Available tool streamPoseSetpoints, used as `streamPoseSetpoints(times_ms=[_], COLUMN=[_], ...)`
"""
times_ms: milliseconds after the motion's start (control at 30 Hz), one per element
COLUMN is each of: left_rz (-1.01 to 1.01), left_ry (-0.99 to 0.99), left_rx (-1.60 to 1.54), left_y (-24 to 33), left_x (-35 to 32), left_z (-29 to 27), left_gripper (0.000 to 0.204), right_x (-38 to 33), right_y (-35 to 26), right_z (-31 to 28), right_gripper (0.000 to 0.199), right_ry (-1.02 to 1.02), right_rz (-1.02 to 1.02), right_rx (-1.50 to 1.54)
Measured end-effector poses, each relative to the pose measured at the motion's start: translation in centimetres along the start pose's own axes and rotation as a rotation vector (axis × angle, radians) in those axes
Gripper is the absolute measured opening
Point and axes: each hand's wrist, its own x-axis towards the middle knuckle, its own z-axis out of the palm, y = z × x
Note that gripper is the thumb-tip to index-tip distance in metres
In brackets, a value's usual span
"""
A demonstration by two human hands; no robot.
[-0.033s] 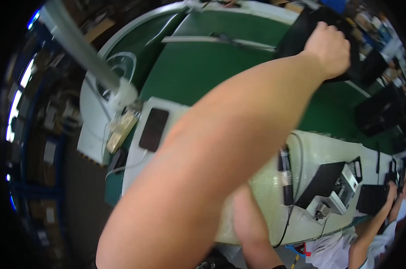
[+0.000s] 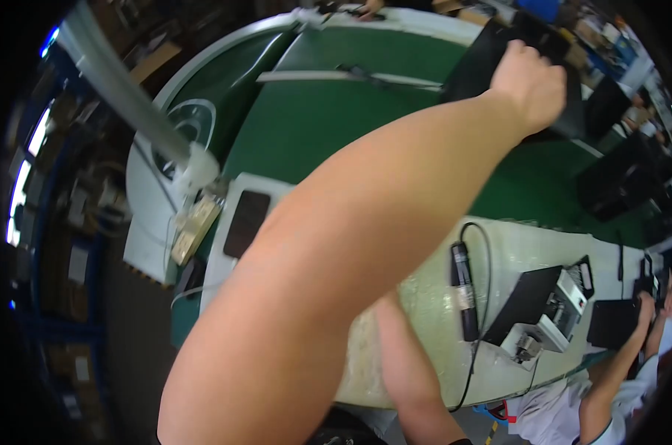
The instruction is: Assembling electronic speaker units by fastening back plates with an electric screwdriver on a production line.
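Observation:
My left arm stretches from the lower left across the picture to the far right. At its end my left hand [image 2: 532, 85] has its fingers curled over a black box-like case [image 2: 473, 70] on the green conveyor belt [image 2: 336, 111]. The hand and wrist cover part of that case. Only the forearm of my right arm [image 2: 406, 356] shows, over the pale worktop [image 2: 425, 311]; its hand is hidden behind my left arm. Right of that forearm lies a black electric screwdriver [image 2: 463, 289] with a cable.
A grey screw feeder [image 2: 562, 311] with a black panel stands on the worktop. A dark phone [image 2: 247, 222] lies left of my arm. Another black case [image 2: 621, 182] sits farther right on the belt. A co-worker's hand [image 2: 647, 304] is at the right edge. A grey post [image 2: 128, 96] rises at left.
The whole view has shifted slightly, so things sit a little farther left. More of the electric screwdriver shows beside my left arm. My left hand stays at the black case.

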Motion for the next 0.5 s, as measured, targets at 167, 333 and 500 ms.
streamPoseSetpoints(times_ms=[167,333,500], left_rz=[-0.019,0.041,-0.143], left_ry=[0.212,-0.173,-0.1], left_rx=[0.017,-0.017,-0.104], left_y=[0.4,2.2,-1.2], left_x=[-1.1,1.3,1.2], left_z=[2.0,-1.8,-2.4], left_gripper=[0.029,0.034,0.053], right_x=[-0.1,1.5,1.8], right_y=[-3.3,0.7,-3.1], right_z=[2.5,0.8,0.5], right_gripper=[0.031,0.036,0.032], right_ry=[-0.073,-0.11,-0.016], right_rz=[0.14,-0.122,0.233], right_rx=[0.029,-0.017,0.119])
